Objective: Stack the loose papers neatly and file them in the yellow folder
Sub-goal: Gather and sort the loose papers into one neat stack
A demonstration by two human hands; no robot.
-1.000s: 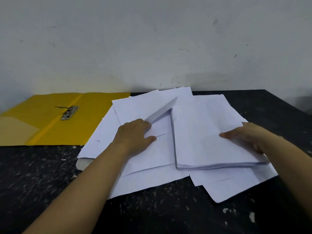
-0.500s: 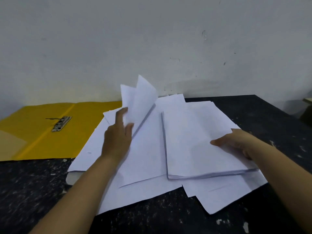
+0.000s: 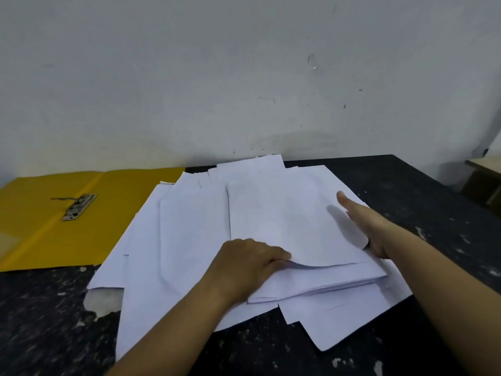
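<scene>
The stack [image 3: 303, 229] lies on the right half of the paper spread, its long axis running away from the person toward the wall, and both hands bracket it: the left hand [image 3: 252, 264] sits at its near left corner, fingers curled and pinching the top sheet, whose corner bows up off the sheets beneath; the right hand [image 3: 363, 223] lies along the right edge with fingers straight and together, thumb side up, pressing the edge like a fence. Loose sheets [image 3: 173, 240] fan out under and left of the stack, overlapping at odd angles; I cannot count them, though at least five separate edges show. One folder [image 3: 54, 221] lies open and flat on the bench [image 3: 420, 202], left of the papers, its far right corner tucked under them, with one metal clip [image 3: 78, 206] near its spine. The folder is therefore on the left hand's side, so carrying the squared stack there would likely mean a leftward move.
</scene>
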